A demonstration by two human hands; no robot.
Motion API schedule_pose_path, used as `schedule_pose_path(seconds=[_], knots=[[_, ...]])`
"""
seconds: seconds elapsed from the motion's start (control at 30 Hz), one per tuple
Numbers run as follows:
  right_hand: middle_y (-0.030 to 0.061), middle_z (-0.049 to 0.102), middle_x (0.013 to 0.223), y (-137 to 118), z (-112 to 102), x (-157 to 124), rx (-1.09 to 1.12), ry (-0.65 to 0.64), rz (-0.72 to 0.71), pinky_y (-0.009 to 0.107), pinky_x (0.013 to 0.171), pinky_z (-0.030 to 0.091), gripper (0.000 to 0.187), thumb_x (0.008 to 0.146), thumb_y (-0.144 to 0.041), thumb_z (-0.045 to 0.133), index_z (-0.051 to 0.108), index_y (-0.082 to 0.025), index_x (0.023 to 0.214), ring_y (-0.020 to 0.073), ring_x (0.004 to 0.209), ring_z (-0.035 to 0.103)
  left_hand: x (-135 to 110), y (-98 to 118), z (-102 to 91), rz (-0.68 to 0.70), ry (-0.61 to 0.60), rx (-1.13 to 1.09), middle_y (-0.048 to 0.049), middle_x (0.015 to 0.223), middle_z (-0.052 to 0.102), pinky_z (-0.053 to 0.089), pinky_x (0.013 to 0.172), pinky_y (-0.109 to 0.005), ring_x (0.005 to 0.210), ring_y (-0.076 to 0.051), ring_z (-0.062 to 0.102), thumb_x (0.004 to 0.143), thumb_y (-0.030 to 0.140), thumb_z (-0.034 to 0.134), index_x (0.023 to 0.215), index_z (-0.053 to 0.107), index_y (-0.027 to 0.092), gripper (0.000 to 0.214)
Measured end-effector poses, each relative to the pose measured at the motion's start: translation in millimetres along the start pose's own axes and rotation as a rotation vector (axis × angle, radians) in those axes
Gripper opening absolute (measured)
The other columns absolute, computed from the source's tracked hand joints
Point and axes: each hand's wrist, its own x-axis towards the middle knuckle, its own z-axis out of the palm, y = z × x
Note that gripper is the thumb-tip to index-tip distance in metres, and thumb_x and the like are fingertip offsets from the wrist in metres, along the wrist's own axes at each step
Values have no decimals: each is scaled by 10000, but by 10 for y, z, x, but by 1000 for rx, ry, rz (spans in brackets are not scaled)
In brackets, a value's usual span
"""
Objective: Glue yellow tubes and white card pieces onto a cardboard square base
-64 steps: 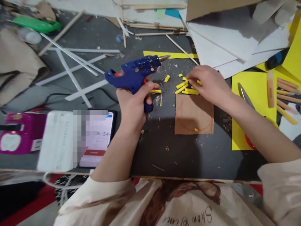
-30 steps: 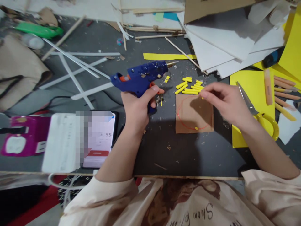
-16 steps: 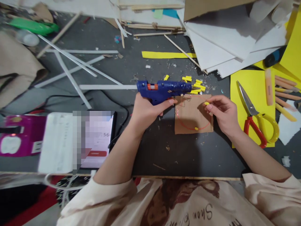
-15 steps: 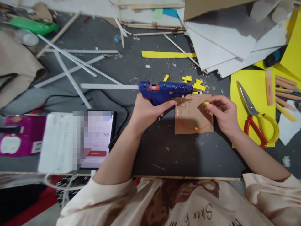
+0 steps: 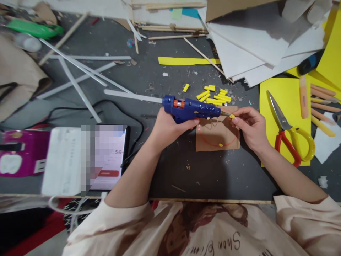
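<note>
My left hand (image 5: 173, 129) is wrapped round the handle of a blue hot glue gun (image 5: 191, 108), with a long white glue stick (image 5: 133, 96) poking out of its back. Between thumb and fingers, my right hand (image 5: 252, 126) pinches a small yellow paper roll (image 5: 232, 116). The gun's nozzle tip meets or nearly meets that roll. Beneath both lies a square of brown cardboard (image 5: 205, 142) with a red circle drawn on it. One yellow piece (image 5: 221, 145) sits on the circle's lower edge. Behind the gun, several yellow paper rolls (image 5: 210, 95) are scattered on the dark table.
Red-and-yellow scissors (image 5: 285, 124) rest on yellow paper (image 5: 269, 103) at the right. Loose glue sticks (image 5: 77, 89) cross at the left, near a black cord (image 5: 117, 103). A phone (image 5: 110, 156) and a white box (image 5: 62, 160) lie near the front edge. White sheets (image 5: 247, 49) are stacked behind.
The glue gun has tilted nose-down and moved right, bringing its nozzle to the yellow paper roll in my right hand. The rolls behind it show more fully.
</note>
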Motion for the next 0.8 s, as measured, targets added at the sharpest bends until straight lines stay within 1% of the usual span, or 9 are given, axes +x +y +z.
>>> schedule_pose_path(seconds=[0.17,0.33,0.5,0.63,0.8], knots=[[-31,691,747,-16,8,-2,-21,4,-6,236,629,538,263,712,-453,802,675,-240,800,96,643,634,-1,-17,11,3,1,30,2,552,536,536,598,-296,572,-160,541,585,362,702,604,547,196,228],[-37,682,728,-37,19,1,3,0,-6,229,626,529,247,709,-431,810,674,-240,788,88,630,619,-1,-4,17,8,3,23,12,541,533,539,605,-294,558,-151,531,579,353,701,594,541,199,222],[-32,677,710,-65,27,-3,-4,1,17,232,607,522,266,688,-446,821,677,-237,766,91,617,613,-7,17,18,-35,9,24,20,527,521,544,610,-310,535,-146,511,562,356,700,601,542,201,225],[-25,676,708,-73,32,-2,-44,12,30,249,590,521,317,667,-506,815,673,-238,760,104,613,607,-13,24,17,-39,27,69,17,550,525,555,647,-338,548,-150,508,559,363,688,608,535,203,227],[-33,659,687,-79,41,4,-35,8,34,233,554,488,312,661,-497,822,673,-237,749,92,595,579,-17,20,16,-53,42,95,15,594,521,561,687,-362,588,-159,512,552,367,666,623,512,210,231]])
